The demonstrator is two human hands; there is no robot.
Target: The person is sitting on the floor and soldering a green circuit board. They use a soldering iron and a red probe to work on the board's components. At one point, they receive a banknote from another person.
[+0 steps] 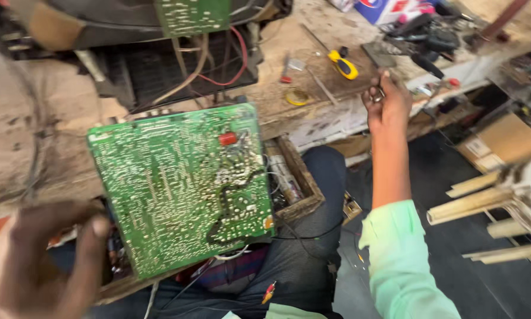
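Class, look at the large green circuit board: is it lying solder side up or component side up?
Solder side up. The green circuit board shows rows of silvery solder points and traces, resting tilted over the wooden drawer.

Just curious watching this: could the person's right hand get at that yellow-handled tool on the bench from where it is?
Probably yes. The right hand is raised at the bench edge, close to the yellow-handled tool, and nothing lies between them. Its fingers already seem to pinch something small, which might hinder a grasp.

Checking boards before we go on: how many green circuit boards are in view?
2. The large circuit board lies over the wooden tray by the left hand; the small circuit board sits at the top edge. Others may be hidden.
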